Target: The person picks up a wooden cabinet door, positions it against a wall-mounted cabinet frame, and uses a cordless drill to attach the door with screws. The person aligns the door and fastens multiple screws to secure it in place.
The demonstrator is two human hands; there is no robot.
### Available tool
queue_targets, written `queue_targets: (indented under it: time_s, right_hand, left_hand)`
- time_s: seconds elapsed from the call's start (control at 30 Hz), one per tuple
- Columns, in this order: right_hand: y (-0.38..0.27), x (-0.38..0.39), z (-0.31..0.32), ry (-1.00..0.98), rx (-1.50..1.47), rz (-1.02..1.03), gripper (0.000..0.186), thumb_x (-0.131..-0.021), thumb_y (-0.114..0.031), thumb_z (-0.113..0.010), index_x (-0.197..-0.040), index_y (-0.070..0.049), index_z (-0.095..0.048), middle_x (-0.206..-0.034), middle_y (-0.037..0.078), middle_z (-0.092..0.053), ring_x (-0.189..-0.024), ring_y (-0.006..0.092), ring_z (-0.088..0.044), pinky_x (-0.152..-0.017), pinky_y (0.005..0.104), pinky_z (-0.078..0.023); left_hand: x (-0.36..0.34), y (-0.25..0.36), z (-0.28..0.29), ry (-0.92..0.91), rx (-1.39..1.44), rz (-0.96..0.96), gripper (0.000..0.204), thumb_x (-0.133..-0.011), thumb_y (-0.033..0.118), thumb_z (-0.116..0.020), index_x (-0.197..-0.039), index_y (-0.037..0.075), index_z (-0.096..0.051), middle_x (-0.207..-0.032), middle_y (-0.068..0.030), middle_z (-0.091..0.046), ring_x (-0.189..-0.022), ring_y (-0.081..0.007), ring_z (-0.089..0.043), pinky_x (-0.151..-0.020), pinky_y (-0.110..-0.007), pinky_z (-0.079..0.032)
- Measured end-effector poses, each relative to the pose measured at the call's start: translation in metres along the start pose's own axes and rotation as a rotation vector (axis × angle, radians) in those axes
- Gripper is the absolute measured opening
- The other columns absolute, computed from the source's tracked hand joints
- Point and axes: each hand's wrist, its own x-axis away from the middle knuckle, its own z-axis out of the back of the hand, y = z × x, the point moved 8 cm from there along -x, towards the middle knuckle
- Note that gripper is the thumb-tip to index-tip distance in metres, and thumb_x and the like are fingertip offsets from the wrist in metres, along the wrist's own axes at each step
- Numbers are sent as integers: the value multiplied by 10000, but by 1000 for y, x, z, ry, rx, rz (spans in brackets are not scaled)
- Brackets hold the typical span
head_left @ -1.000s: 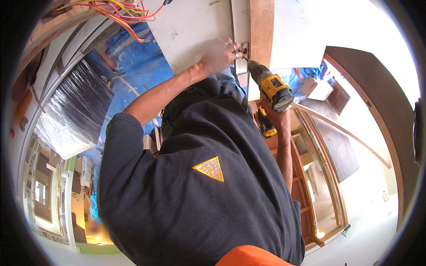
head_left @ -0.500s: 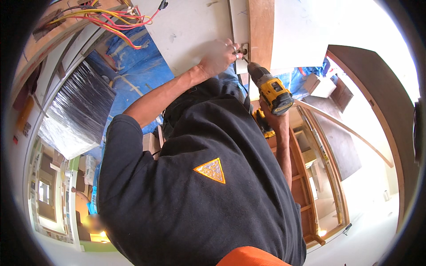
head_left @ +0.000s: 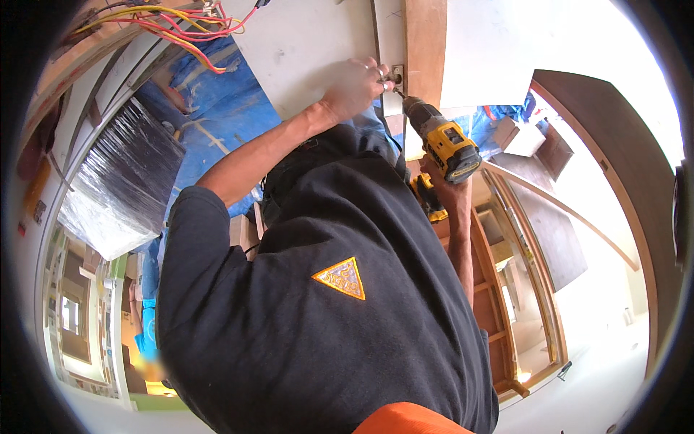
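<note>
My right hand [head_left: 450,186] grips a yellow and black cordless drill [head_left: 450,143] by its handle. The drill's bit [head_left: 398,93] points up and left, its tip close to my left fingertips. My left hand [head_left: 354,90], with rings on its fingers, is closed in a pinch beside a small metal plate [head_left: 397,73] on a narrow pale strip. What its fingers hold is too small to make out. Whether the bit touches anything cannot be told. A brown wooden strip [head_left: 425,50] runs just right of the plate, and a broad white panel [head_left: 311,43] lies left of it.
Red and yellow wires [head_left: 181,27] hang at the upper left. Blue sheeting [head_left: 213,119] covers the floor beside a plastic-wrapped stack [head_left: 123,173]. A wooden frame [head_left: 499,318] stands at the right, near a dark board [head_left: 546,231]. Another person's blue shirt [head_left: 147,325] shows at lower left.
The drill has shifted slightly, with its body a little farther right and its bit still by my left fingers. More of the other person's blue shirt shows at lower left.
</note>
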Motion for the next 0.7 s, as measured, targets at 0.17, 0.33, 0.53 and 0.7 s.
queue_targets:
  time_s: [0.17,0.33,0.53,0.7]
  right_hand:
    - [6,2,2,69,87,3,424,-770,-109,-795,-1123,29,-604,-1003,123,-683,-931,203,-674,-786,337,-560]
    - [6,5,-3,-3,-103,-45,337,-866,-51,-721,-1180,-7,-609,-1059,88,-695,-885,154,-686,-788,307,-581]
    - [-7,3,-5,-36,-211,-55,344,-865,-18,-697,-1194,-7,-599,-1097,100,-687,-850,145,-675,-771,302,-584]
    - [-12,1,-4,-67,-264,-87,356,-860,-7,-686,-1203,0,-589,-1101,108,-685,-824,146,-675,-751,297,-586]
  left_hand:
    - [-1,4,2,-12,-98,2,302,-837,94,-595,-1082,207,-730,-1164,5,-580,-1114,-215,-503,-967,-420,-426]
    - [-1,3,2,1,-138,-5,304,-831,82,-598,-1068,208,-740,-1152,4,-597,-1123,-204,-514,-961,-405,-427]
    - [0,2,1,42,-94,-7,301,-832,87,-595,-1065,211,-741,-1160,-5,-597,-1115,-201,-521,-939,-389,-432]
    - [2,2,3,75,-72,-15,290,-827,99,-601,-1055,206,-743,-1160,-3,-595,-1121,-197,-518,-933,-385,-438]
